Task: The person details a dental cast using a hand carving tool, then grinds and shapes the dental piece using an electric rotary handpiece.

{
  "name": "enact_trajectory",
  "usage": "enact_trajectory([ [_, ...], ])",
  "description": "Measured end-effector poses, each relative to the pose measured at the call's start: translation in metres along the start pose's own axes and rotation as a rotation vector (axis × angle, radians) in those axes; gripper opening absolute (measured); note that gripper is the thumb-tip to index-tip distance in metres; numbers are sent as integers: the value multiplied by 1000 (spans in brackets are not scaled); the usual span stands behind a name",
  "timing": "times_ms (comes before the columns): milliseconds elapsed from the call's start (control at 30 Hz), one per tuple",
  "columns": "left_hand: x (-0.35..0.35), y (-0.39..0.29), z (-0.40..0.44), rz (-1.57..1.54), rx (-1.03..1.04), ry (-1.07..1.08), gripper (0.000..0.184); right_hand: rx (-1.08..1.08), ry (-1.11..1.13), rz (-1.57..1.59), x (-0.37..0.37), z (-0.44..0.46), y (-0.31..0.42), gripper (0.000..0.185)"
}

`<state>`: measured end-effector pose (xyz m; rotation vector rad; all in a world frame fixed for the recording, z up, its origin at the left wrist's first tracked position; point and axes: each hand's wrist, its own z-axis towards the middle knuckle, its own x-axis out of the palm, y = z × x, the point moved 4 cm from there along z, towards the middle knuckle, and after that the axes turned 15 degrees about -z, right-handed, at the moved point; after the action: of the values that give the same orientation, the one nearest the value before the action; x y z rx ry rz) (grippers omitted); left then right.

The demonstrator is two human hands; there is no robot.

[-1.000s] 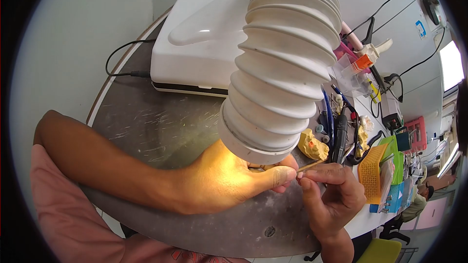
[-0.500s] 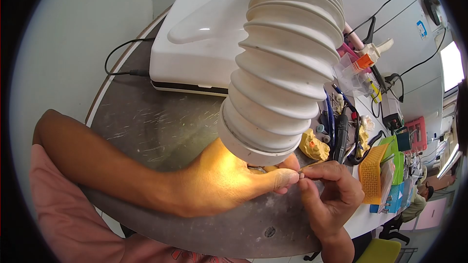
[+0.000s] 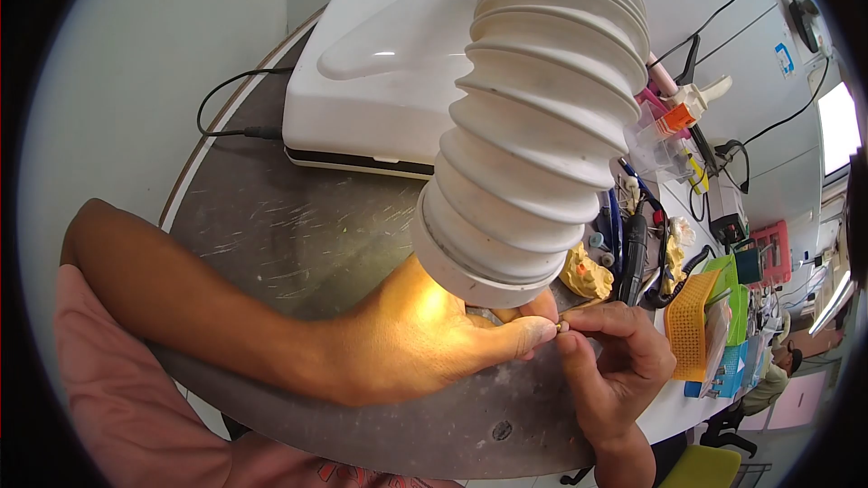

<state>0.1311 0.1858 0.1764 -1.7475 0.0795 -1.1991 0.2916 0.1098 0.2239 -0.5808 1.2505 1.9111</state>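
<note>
Under the hose's mouth, my left hand (image 3: pixel 443 330) is closed, with thumb and fingers pinched together at the right. My right hand (image 3: pixel 619 352) meets it there, its thumb and forefinger closed on the same tiny pale piece (image 3: pixel 563 327), which looks tooth-like. Fingertips cover most of the piece, so its exact kind is hard to make out. A wide white corrugated hose (image 3: pixel 542 117) hangs just above and hides part of the left fingers. Warm light falls on the back of my left hand. Both hands are held over the grey worktop (image 3: pixel 298 208).
A white machine (image 3: pixel 380 63) with a black cord stands at the back. To the right lie a yellow plaster cast (image 3: pixel 586 273), a black handpiece (image 3: pixel 635 248) and several tools. Beyond are a yellow basket (image 3: pixel 689 325) and a blue basket (image 3: pixel 726 370). A person (image 3: pixel 768 389) is far right.
The view has shifted slightly, moving the hose and machine a little to the right in the picture. Both hands keep their pinch, and the tiny piece shows slightly differently between the fingertips.
</note>
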Motion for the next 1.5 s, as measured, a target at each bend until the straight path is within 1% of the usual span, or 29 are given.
enact_trajectory([
  [167, 0, -3, -1, 63, -1, -2, 11, -25, 1, 9, 0, 1, 0, 19],
  [267, 0, -4, -1, 20, 4, 29, 10, 6, 56, 2, -1, -2, 0, 19],
  [300, -2, -3, 0, 20, 4, 26, 10, 22, 65, 10, 0, -4, 0, 16],
  [367, -4, -1, 2, 140, 15, 117, 17, 38, 75, 20, 0, -4, -2, 14],
  [400, -3, 1, 2, 142, 15, 117, 17, 40, 79, 34, 0, -4, -4, 18],
  [433, -3, 2, 3, 98, 33, 91, 13, 42, 79, 47, -1, -3, -6, 23],
  [467, -2, 2, 4, 54, 51, 67, 9, 41, 73, 46, -1, -2, -6, 23],
  [567, -2, 0, 4, 58, 25, 23, 10, 23, 53, 54, -1, 1, -2, 24],
  [667, -3, -1, 5, 77, 25, 49, 13, 60, 46, 68, 0, -1, -1, 20],
  [733, -3, -1, 5, 83, 18, 54, 13, 279, 3, 195, 1, -5, -6, 15],
  [767, -3, 0, 6, 86, 13, 58, 13, 279, 1, 196, 0, -5, -7, 15],
  [833, -3, 0, 6, 90, 28, 61, 14, 212, 25, 160, -1, -4, -7, 12],
  [900, -2, -2, 7, 92, 43, 64, 15, 204, 22, 161, 0, -5, -10, 12],
  [967, -3, -2, 6, 114, -16, 50, 15, 197, 19, 162, 0, -5, -11, 13],
  [1100, -3, -1, 7, 124, -40, 50, 15, 154, 19, 147, -1, -5, -9, 12],
  [1167, -3, 0, 7, 73, -14, 52, 14, 151, 22, 142, -1, -5, -8, 12],
  [1300, -2, -1, 7, 66, -27, 72, 15, 136, 37, 110, -2, -4, -6, 12],
  [1367, 0, -1, 6, 10, -56, 17, 18, 142, 31, 103, -1, -4, -7, 12],
  [1400, -2, -3, 7, 10, -56, 17, 18, 81, -1, 67, -2, -3, -7, 13],
  [1433, -3, -4, 8, 68, -84, 93, 22, 20, -32, 32, -2, -2, -6, 14],
  [1467, -3, -4, 9, 126, -112, 168, 27, 20, -33, 32, -2, -1, -6, 14],
  [1500, -4, -3, 8, 126, -114, 169, 27, -27, -46, 4, -2, 0, -4, 15],
])
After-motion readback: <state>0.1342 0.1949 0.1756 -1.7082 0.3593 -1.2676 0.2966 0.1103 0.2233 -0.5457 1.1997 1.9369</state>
